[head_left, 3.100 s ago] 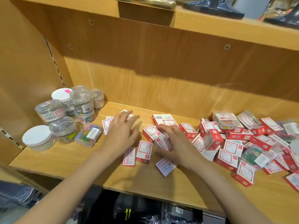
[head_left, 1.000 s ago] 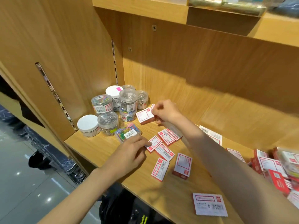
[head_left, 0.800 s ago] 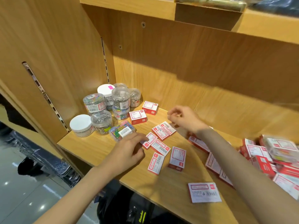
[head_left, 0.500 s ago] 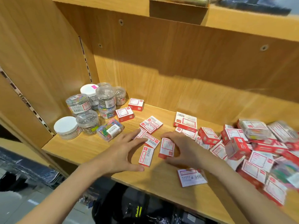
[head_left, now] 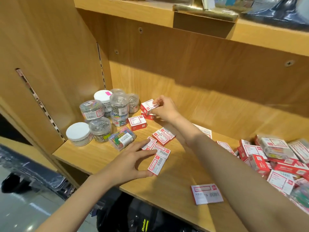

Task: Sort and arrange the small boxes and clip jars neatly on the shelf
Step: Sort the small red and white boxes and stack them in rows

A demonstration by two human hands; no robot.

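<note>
The person is leaning in toward the wooden shelf, and the right hand is pinching a small red-and-white box by its end, thumb and fingers closed on it, holding it tilted just above another red box that is lying near the back wall beside the clip jars. It is looking as though this box is being stacked on the one beneath, though whether the two are touching I cannot tell. The left hand is spreading half open at the front of the shelf, thumb at the near end of a flat-lying box and fingers reaching over its neighbours, steadying them rather than lifting anything. More boxes are lying loose in a jumbled heap on the right, and one is sitting alone near the front edge. These boxes are looking light and stiff, thin card with square corners, so I am guessing a fingertip pinch across the short sides is giving enough hold; squeezing the broad faces may be denting them. Being so light, they are likely sliding easily on the smooth wood when nudged. The jars, clear plastic with metal clips inside, are probably heavier and slicker, and are better taken around the body than by the lid.
</note>
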